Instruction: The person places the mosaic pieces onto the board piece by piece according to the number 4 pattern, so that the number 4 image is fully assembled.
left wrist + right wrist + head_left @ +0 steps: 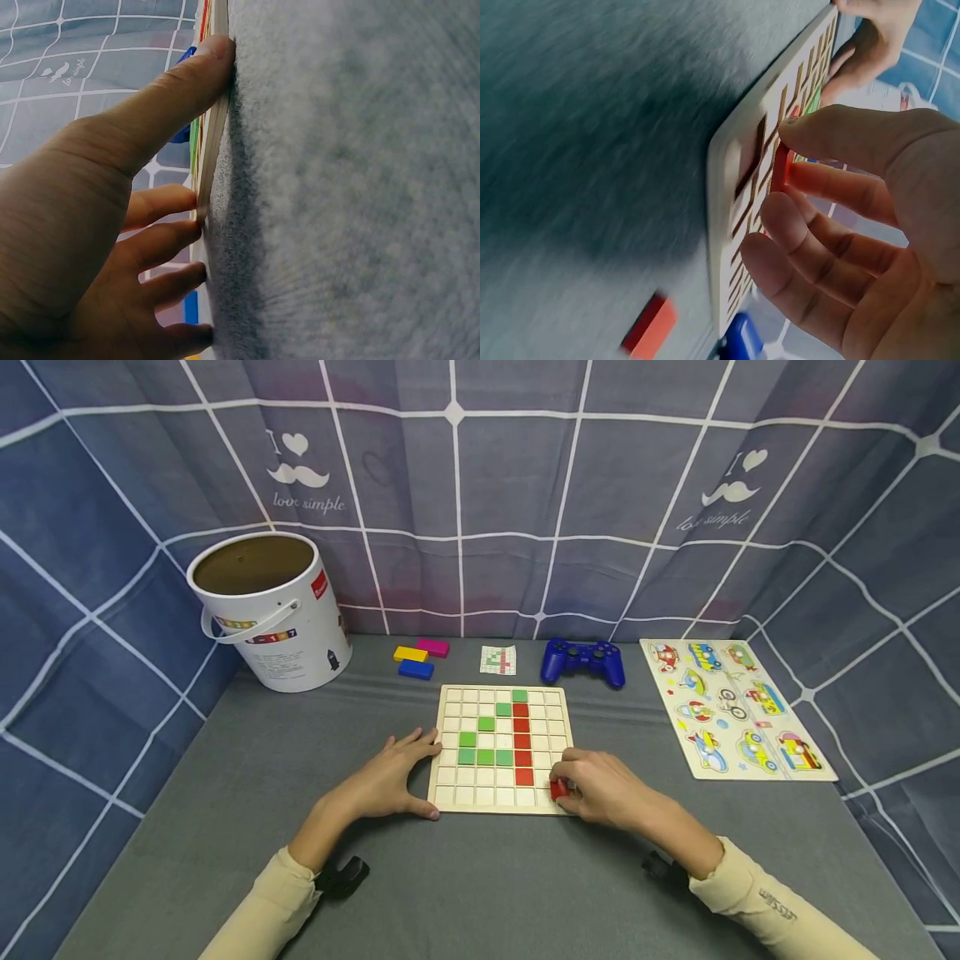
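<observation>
A wooden grid board lies on the grey table, with several green tiles set in a slanting line and a row, and several red tiles in a column. My left hand rests along the board's left side, fingers spread; its thumb touches the front left corner, as the left wrist view also shows. Between the thumb and fingers of my right hand a loose red tile is pinched, close over the board's front right corner. Another red tile lies on the table beside the board, hidden in the head view.
Behind the board are a small pattern card, a blue game controller, and yellow, blue and pink blocks. A white bucket stands back left; a picture puzzle board lies at the right.
</observation>
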Available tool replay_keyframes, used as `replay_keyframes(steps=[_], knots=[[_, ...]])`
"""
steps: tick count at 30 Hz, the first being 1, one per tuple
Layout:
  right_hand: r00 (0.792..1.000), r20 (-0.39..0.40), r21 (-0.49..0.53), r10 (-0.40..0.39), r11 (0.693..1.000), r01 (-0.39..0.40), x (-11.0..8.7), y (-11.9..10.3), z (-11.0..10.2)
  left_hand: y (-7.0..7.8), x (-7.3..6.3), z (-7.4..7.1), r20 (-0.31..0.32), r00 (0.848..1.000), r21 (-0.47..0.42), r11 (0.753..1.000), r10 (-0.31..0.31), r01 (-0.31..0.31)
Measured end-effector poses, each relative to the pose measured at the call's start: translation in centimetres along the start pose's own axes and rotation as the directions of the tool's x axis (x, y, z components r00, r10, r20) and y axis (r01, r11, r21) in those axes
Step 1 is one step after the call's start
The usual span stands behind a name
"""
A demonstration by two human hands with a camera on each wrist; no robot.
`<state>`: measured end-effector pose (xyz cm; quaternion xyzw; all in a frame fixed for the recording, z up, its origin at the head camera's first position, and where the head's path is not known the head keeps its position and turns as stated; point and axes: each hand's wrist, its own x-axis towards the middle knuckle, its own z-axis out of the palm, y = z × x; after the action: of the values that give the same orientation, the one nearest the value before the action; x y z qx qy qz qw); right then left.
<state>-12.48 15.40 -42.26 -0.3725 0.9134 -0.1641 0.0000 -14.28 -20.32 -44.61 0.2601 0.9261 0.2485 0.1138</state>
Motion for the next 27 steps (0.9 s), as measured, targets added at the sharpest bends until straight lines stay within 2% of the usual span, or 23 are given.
replay_keyframes(steps=[9, 19, 27], knots=[[0.994, 0.002, 0.036, -0.105, 0.994, 0.105, 2.2, -1.8, 1.4, 0.0, -0.1, -0.1, 0.000, 1.000, 0.001, 1.000, 0.000, 0.000], [0.993, 0.012, 0.003, -0.116, 0.993, 0.116, 3.3, -2.5, 1.7, 0.1, -0.1, -0.2, -0.006, 1.000, -0.003, 1.000, 0.006, -0.006], [0.998, 0.018, 0.047, -0.068, 0.997, 0.067, 2.7, -1.7, 1.1, 0.1, -0.1, 0.0, -0.004, 1.000, -0.001, 1.000, 0.002, -0.002]])
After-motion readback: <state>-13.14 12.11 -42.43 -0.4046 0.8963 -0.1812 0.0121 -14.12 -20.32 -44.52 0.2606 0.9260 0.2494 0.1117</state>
